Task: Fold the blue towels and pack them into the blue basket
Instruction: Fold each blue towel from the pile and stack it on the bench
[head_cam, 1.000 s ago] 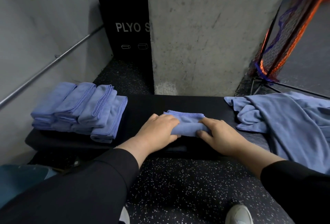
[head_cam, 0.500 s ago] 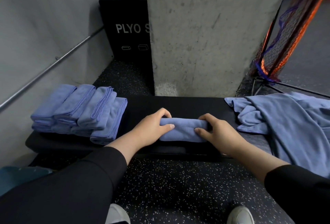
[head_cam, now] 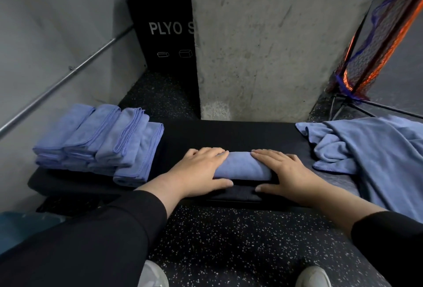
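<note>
A small folded blue towel [head_cam: 242,165] lies near the front edge of a black padded bench [head_cam: 229,133]. My left hand [head_cam: 196,172] presses flat on its left end and my right hand [head_cam: 288,174] on its right end, fingers straight on top and thumbs along the front. Several folded blue towels [head_cam: 98,140] are stacked in rows on the bench's left end. A heap of unfolded blue towels [head_cam: 370,156] covers its right end. A blue-green shape [head_cam: 20,227] shows at the lower left; I cannot tell whether it is the basket.
A concrete pillar [head_cam: 274,46] rises right behind the bench, with a black plyo box [head_cam: 164,30] to its left. A metal rail [head_cam: 57,80] runs along the left wall. An orange and blue net [head_cam: 377,41] hangs at the right. My shoes [head_cam: 313,277] stand on speckled floor.
The towel was folded once more into a narrower bundle. My hands went from curling round its ends to lying flat on them.
</note>
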A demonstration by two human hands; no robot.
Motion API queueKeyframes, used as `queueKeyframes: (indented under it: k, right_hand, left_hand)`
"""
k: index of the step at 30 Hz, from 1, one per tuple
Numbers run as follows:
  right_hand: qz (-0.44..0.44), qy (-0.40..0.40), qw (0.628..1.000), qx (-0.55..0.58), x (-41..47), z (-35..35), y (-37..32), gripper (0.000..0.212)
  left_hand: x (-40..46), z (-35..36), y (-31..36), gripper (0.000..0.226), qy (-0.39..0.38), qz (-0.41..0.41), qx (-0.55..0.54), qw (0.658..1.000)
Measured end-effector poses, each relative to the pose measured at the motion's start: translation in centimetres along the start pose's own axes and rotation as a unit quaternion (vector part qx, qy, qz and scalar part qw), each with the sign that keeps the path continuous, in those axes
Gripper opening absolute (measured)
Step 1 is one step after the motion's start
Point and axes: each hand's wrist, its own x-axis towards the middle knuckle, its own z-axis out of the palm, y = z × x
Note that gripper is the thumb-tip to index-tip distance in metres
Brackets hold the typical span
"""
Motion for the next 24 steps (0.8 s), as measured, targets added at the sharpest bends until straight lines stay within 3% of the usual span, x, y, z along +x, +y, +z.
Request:
queueKeyframes:
  k: [4, 6, 9, 10, 12, 14, 17, 19, 24]
  right_hand:
    - [0.037, 0.057, 0.994, 0.091, 0.6, -0.3, -0.6, 0.053]
    - [0.077, 0.078, 0.974, 0.199, 1.1, -1.0, -1.2, 0.036]
    - [0.122, 0.114, 0.924, 0.345, 1.6, -2.5, -2.4, 0.011]
    - [0.134, 0.125, 0.907, 0.379, 1.8, -3.0, -2.8, 0.01]
    - [0.159, 0.133, 0.874, 0.439, 2.2, -3.7, -3.5, 0.028]
    - [0.185, 0.125, 0.853, 0.471, 2.9, -4.1, -4.3, 0.05]
    - [0.197, 0.089, 0.792, 0.571, 3.7, -4.5, -6.0, 0.064]
    - [0.176, 0.048, 0.748, 0.638, 4.2, -5.1, -7.7, 0.058]
    - [0.114, 0.013, 0.68, 0.724, 5.3, -6.6, -11.7, 0.04]
  left_hand:
    - [0.2, 0.4, 0.2, 0.085, 0.034, -0.025, -0.024, 0.999]
    - [0.2, -0.1, 0.1, 0.071, 0.056, -0.053, -0.155, 0.985]
    - [-0.3, -1.2, 0.3, 0.039, 0.118, -0.095, -0.407, 0.901]
    - [-0.6, -1.6, 0.3, 0.034, 0.13, -0.105, -0.469, 0.867]
    - [-1.3, -2.0, 0.3, 0.036, 0.111, -0.111, -0.581, 0.799]
    - [-2.0, -2.4, 0.5, 0.043, 0.081, -0.123, -0.636, 0.758]
    - [-2.8, -3.2, 0.6, 0.037, 0.113, -0.162, -0.651, 0.733]
    - [-3.6, -4.0, 0.4, 0.033, 0.151, -0.185, -0.653, 0.719]
    - [-6.7, -6.2, -0.9, 0.021, 0.208, -0.202, -0.644, 0.708]
